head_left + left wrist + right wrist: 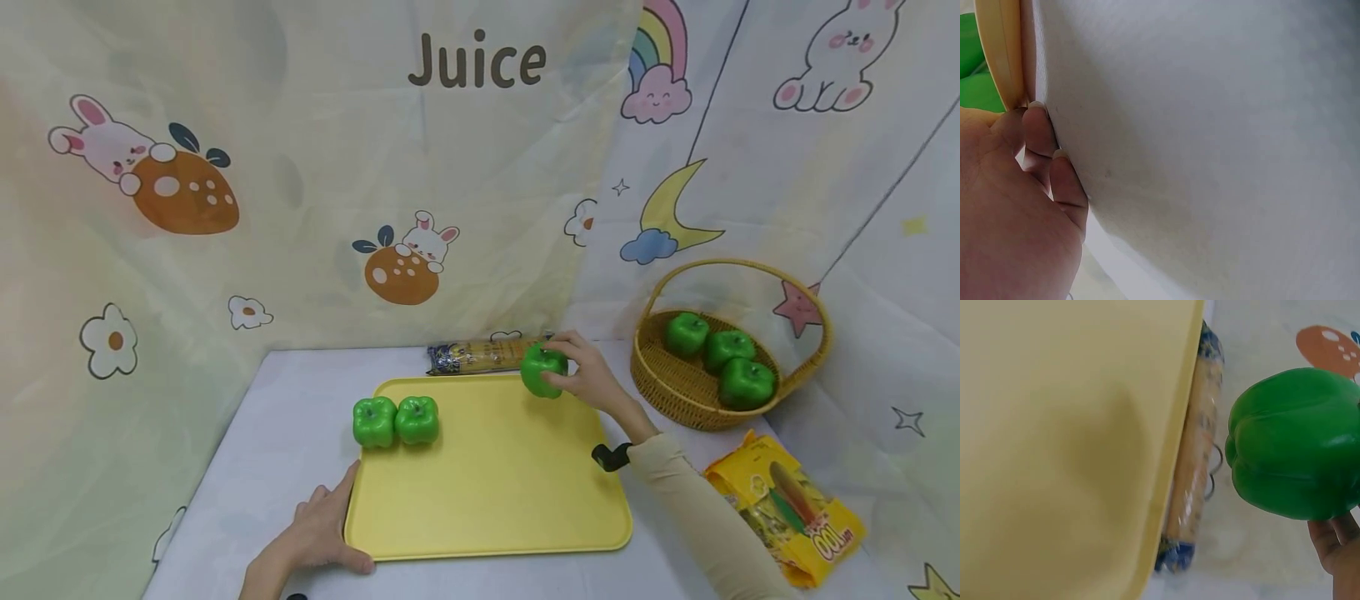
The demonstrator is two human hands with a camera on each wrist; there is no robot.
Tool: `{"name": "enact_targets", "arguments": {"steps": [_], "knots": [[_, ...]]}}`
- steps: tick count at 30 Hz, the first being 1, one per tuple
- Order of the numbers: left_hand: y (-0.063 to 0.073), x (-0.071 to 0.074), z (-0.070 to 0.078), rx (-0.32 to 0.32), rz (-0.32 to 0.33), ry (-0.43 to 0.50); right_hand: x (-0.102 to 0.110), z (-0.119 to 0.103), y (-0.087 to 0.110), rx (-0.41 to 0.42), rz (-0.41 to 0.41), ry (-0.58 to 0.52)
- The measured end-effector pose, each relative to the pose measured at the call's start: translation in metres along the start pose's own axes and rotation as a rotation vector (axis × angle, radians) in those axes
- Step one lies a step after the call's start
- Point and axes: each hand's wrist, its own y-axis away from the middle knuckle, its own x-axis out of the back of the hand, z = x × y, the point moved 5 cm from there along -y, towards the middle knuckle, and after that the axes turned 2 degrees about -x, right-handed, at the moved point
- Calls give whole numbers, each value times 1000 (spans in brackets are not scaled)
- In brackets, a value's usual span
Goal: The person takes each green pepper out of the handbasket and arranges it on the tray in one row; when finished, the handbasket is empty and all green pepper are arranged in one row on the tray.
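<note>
My right hand (pixel 588 372) holds a glossy green bell pepper (pixel 542 372) between thumb and fingers, raised over the back right part of the yellow tray (pixel 495 475). In the right wrist view this pepper (pixel 1297 444) hangs apart from the tray, with fingertips at its lower side. Two more green bell peppers (pixel 373 422) (pixel 417 420) stand side by side at the tray's back left corner. At the front left corner, my left hand (pixel 318 521) grips the tray's edge, and curled fingers (pixel 1067 184) show beside the rim in the left wrist view.
A wicker basket (pixel 667 402) with a tall handle stands at the back right, holding three green peppers (pixel 731 350). In front of it lies a yellow packet (pixel 787 508). A long pasta-like packet (pixel 480 356) lies behind the tray, against the printed cloth backdrop (pixel 315 167).
</note>
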Motion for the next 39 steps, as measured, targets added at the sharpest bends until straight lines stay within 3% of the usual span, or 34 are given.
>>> {"name": "enact_targets", "arguments": {"steps": [9,19,27,39], "knots": [[-2,-1,-4,18,-2,-9,-54,-18,0,-56,-74,-134],[-1,0,-2,19,4,-13,-96,-33,-4,-44,-124,-155],[-1,0,-2,12,9,-7,-114,-43,-3,-9,-146,-179],[-1,1,-2,11,12,-12,-124,-49,-2,14,-177,-202]]}}
